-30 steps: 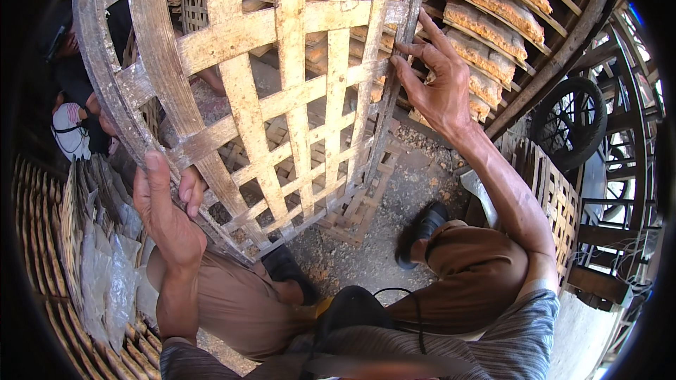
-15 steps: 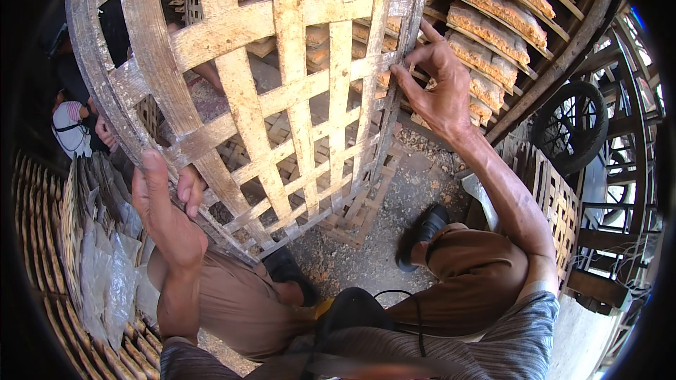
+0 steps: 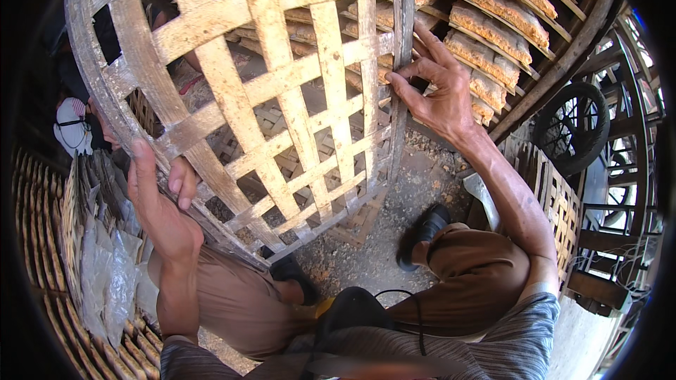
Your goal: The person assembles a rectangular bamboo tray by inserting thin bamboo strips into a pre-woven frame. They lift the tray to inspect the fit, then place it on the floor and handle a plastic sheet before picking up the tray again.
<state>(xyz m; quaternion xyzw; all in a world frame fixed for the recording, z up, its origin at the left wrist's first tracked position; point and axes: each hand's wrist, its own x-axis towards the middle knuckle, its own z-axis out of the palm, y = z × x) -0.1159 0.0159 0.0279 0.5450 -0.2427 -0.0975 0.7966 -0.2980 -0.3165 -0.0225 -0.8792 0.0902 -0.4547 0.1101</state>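
The left hand (image 3: 167,214) and right hand (image 3: 447,95) gripped the woven bamboo tray (image 3: 278,76), swung slightly leftward (handling seemingly unfinished).

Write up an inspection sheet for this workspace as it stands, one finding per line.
Surface: grey floor, strewn with crumbs.
Job's things: one woven tray, held up at a slant.
Clutter: plastic sheets at left; a woven panel on the floor.
Hands: left hand grips the tray's left rim; right hand touches its right edge, grip unclear.
Cables: black cord near the lap; thin wires at far right.
Surroundings: orange-edged slabs in rows ahead; spoked wheel at right; another person's hand beyond the tray's left rim.
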